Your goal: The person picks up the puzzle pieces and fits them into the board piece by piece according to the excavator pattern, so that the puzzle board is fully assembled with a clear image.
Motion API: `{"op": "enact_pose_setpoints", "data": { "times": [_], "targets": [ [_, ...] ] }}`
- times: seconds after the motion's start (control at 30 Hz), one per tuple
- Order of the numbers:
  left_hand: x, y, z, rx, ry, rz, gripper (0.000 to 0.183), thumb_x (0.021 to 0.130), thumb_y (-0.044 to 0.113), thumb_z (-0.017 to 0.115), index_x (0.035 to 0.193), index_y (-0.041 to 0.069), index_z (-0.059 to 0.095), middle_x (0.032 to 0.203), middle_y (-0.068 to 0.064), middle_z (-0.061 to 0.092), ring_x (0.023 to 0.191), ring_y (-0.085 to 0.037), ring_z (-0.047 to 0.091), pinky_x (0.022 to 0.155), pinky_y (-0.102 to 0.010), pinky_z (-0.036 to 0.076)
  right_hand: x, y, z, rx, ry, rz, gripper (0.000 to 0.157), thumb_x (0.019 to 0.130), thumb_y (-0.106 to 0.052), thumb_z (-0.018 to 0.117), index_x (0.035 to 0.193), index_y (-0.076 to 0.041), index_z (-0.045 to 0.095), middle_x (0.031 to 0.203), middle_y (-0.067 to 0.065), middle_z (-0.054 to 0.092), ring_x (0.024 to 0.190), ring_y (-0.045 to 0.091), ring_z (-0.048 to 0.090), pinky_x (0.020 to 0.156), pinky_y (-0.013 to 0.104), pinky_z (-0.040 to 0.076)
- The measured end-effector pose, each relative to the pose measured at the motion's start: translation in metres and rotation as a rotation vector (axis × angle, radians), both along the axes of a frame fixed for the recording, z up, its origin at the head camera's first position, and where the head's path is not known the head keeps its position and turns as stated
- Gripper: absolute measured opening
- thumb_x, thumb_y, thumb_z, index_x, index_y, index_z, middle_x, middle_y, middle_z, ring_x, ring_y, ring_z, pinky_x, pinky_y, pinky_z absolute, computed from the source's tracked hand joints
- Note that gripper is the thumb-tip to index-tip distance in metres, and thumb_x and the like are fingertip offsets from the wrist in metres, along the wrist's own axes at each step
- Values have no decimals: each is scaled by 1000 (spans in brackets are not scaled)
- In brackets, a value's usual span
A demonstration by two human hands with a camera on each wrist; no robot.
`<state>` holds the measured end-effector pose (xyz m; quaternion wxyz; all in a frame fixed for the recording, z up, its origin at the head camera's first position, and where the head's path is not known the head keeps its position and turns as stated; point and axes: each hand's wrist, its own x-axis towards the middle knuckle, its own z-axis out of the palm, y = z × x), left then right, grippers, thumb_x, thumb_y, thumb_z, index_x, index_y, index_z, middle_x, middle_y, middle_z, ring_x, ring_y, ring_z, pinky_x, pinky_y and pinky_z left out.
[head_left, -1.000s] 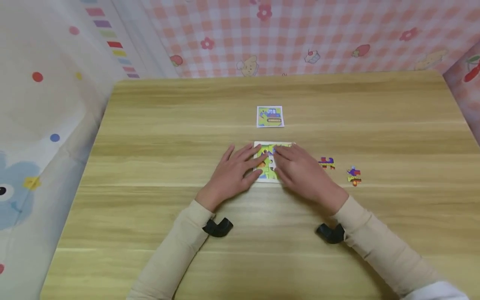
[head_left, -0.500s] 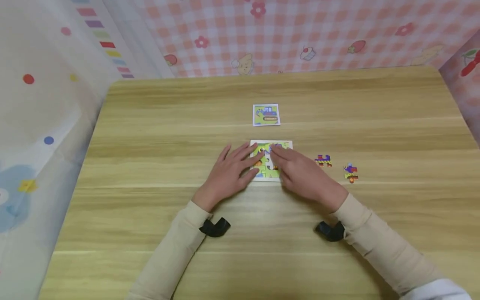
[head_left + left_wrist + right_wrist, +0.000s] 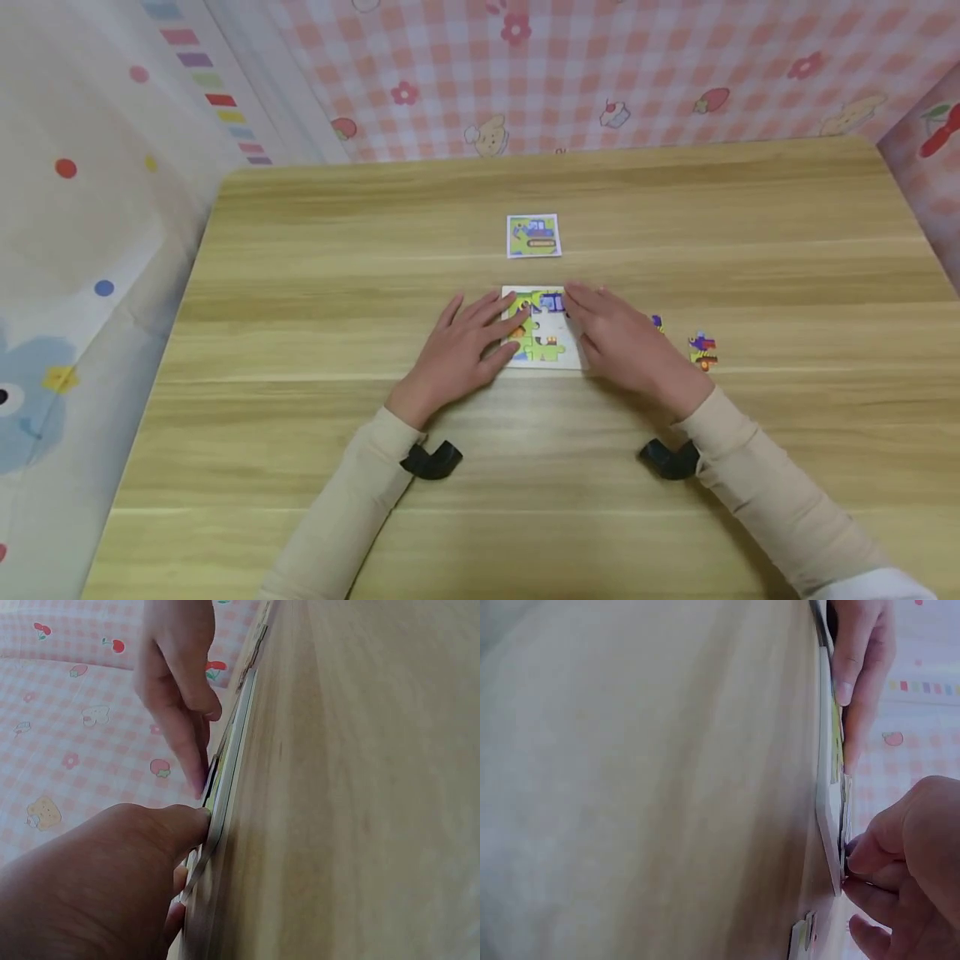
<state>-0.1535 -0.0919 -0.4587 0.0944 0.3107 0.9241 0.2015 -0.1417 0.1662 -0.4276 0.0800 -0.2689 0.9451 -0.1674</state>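
Note:
Between both hands lies a small white puzzle board [image 3: 574,357] with green picture pieces along its left side and bottom. My left hand [image 3: 453,350] rests on the board's left part, fingers spread over the pieces. At the upper right of the board, my right hand [image 3: 630,346] pinches a puzzle piece [image 3: 847,844] between thumb and fingers, close over the board. A purple and blue piece [image 3: 551,302] shows along the top, right beside those fingertips. Bare white board shows in the middle. The right hand hides the board's upper right corner.
Behind the board lies a square picture card [image 3: 534,236] showing a blue excavator. To the right are loose joined pieces [image 3: 702,352] and another piece [image 3: 657,323], partly covered by the right hand. Black curved mounts [image 3: 432,461] sit at both wrists.
My right hand has shifted right across the board, uncovering the purple and blue top piece and the bare white middle. The left hand has stayed on the left side.

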Motion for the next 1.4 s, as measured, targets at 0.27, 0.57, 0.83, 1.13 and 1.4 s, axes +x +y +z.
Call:
{"op": "enact_pose_setpoints", "data": {
  "times": [0.27, 0.57, 0.83, 1.13, 1.4],
  "targets": [
    [0, -1, -1, 8, 5, 4, 52, 110, 46, 42, 159, 29, 41, 169, 4, 26, 158, -20, 16, 128, -49, -2, 0, 2, -3, 31, 56, 29, 49, 105, -15, 54, 148, 8, 48, 159, 24, 40, 150, 37, 36, 124, 55, 26],
    [1, 0, -3, 3, 2, -7, 51, 110, 45, 42, 159, 29, 41, 169, 4, 27, 158, -20, 17, 128, -50, -1, -4, -2, -3, -45, 113, 50, 40, 103, -13, 62, 137, 8, 62, 151, 26, 51, 141, 40, 49, 119, 57, 35],
    [1, 0, -5, -3, -4, 5, 55, 109, 46, 42, 161, 26, 40, 169, 3, 28, 158, -20, 18, 128, -49, -2, -2, -3, -6, -28, 101, 159, 45, 104, -14, 59, 144, 6, 56, 153, 23, 50, 144, 38, 46, 120, 57, 33],
    [2, 3, -7, -17, 19, -2, 58, 110, 45, 40, 163, 24, 32, 169, 2, 29, 158, -21, 18, 128, -49, -1, -2, 2, -7, 28, 55, 200, 50, 107, -17, 52, 151, 6, 47, 159, 20, 43, 149, 35, 38, 123, 53, 30],
    [1, 3, -6, -35, 44, 14, 55, 110, 44, 39, 162, 26, 36, 169, 2, 30, 158, -21, 18, 128, -50, 0, -4, 6, -1, 9, 3, 157, 51, 108, -18, 52, 153, 3, 45, 162, 17, 39, 150, 34, 38, 120, 52, 34]
  ]
}}
